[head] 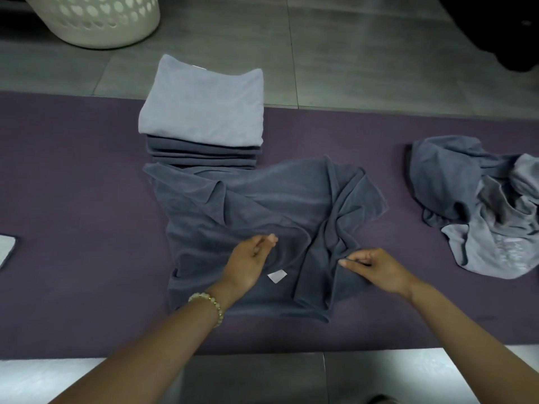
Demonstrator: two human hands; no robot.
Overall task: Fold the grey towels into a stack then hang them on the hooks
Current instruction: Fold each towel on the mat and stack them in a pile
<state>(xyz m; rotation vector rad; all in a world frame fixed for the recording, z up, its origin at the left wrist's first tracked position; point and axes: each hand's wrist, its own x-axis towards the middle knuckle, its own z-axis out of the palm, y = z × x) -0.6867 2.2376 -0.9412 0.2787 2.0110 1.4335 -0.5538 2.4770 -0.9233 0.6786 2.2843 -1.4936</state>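
A towel (pixel 248 205) is being pinched at a fold by the right hand (pixel 376 266) on a mat (pixel 73 199), touching a folded stack (pixel 201 112). The left hand (pixel 250 260) is being held relaxed over it, empty.

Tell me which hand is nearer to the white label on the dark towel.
The left hand. It is just left of the white label, close beside it. The right hand is farther to the right, pinching a fold of the dark towel.
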